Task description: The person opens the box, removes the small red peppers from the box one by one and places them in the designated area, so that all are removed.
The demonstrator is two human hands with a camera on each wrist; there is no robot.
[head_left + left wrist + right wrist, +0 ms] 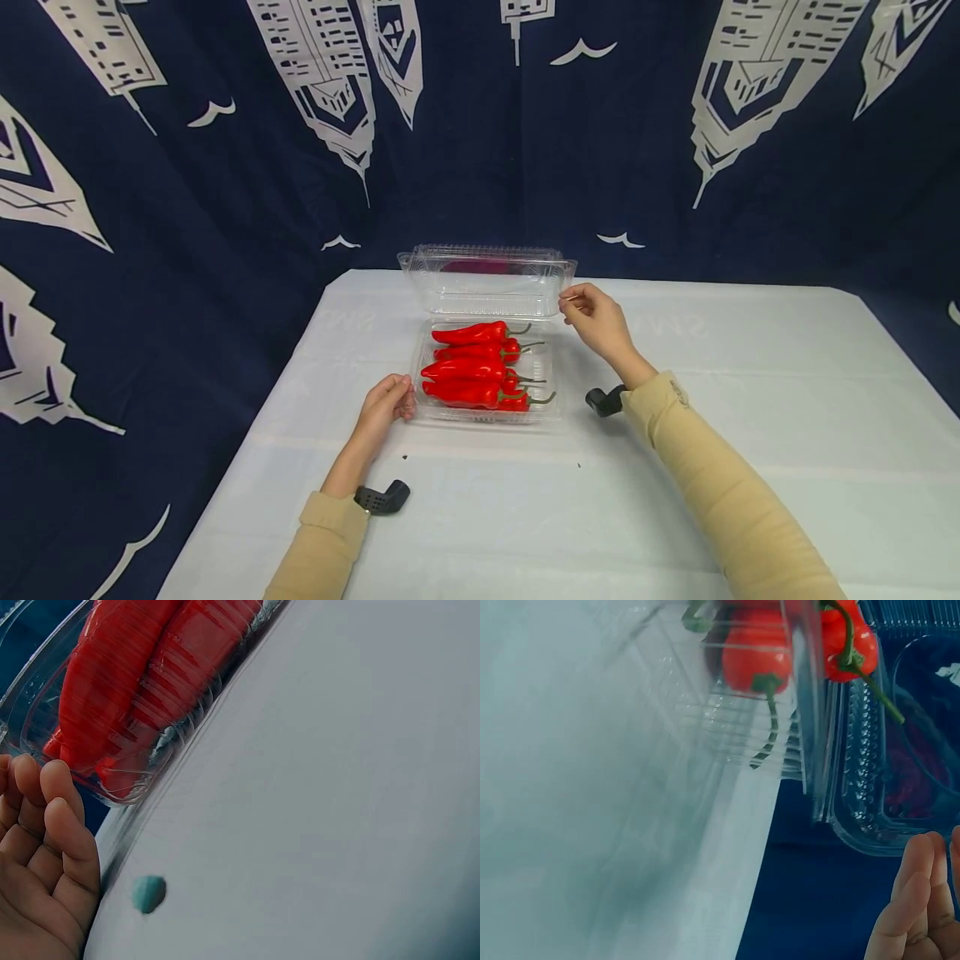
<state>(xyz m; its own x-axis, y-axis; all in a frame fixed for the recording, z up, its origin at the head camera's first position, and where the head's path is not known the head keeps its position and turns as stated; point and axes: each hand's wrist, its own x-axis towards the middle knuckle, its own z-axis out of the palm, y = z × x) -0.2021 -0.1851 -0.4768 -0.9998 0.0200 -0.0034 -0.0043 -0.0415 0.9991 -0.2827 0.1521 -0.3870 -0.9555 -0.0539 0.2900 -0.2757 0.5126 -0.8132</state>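
Several red peppers [468, 369] with green stems lie side by side in the base of a clear plastic clamshell box [557, 367]. Its hinged lid [487, 304] stands raised at the far side. My left hand [382, 404] is beside the box's left edge, fingers loosely bent and fingertips close to the rim; the left wrist view shows this hand [45, 855] by the box corner. My right hand [596, 321] is at the lid's right corner, its fingertips overlapping the edge. In the right wrist view, the fingers [915, 885] are fairly straight beside the lid corner.
The box stands on a white-covered table [480, 517] near its far edge. A dark blue curtain [480, 183] with white building prints hangs right behind. A small dark speck [405, 457] lies near my left wrist. Each wrist wears a black camera [382, 498].
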